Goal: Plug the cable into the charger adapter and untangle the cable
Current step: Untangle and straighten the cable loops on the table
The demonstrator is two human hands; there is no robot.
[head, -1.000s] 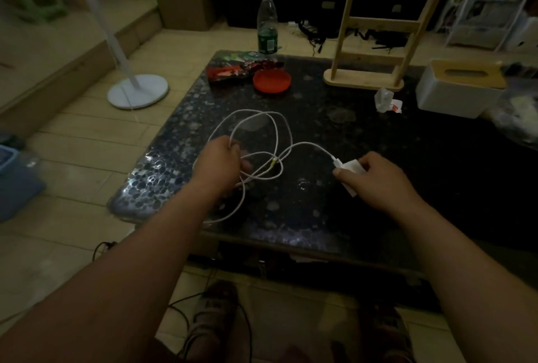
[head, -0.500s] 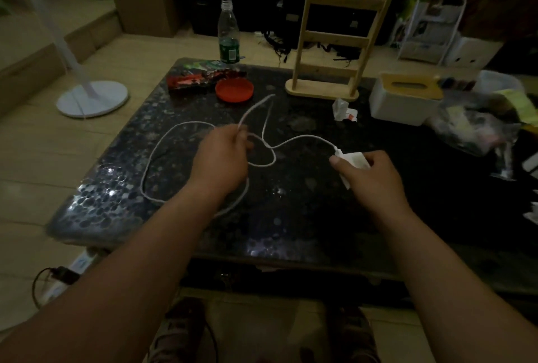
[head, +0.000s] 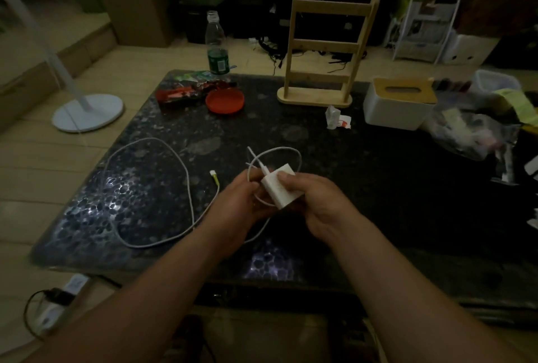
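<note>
A white charger adapter [head: 280, 188] is held above the dark stone table [head: 364, 188] by my right hand [head: 316, 202], thumb on its top face. A white cable [head: 189, 185] is plugged into the adapter's upper end and makes a small loop beyond it. My left hand [head: 241, 205] pinches the cable just left of the adapter. The rest of the cable lies in one wide open loop on the table's left half. Its free end, a yellowish plug [head: 214, 176], rests on the table left of my hands.
At the back of the table stand a red lid [head: 224, 101], a snack packet [head: 180, 94], a plastic bottle [head: 217, 45], a wooden rack [head: 323, 51], a white tissue box [head: 398, 106] and a crumpled wrapper [head: 334, 118]. Plastic bags [head: 471, 132] crowd the right edge.
Both hands have come together near the table's middle, the adapter lifted and turned. The cable's crossings are gone; it now lies in one wide loop with its free plug on the table.
</note>
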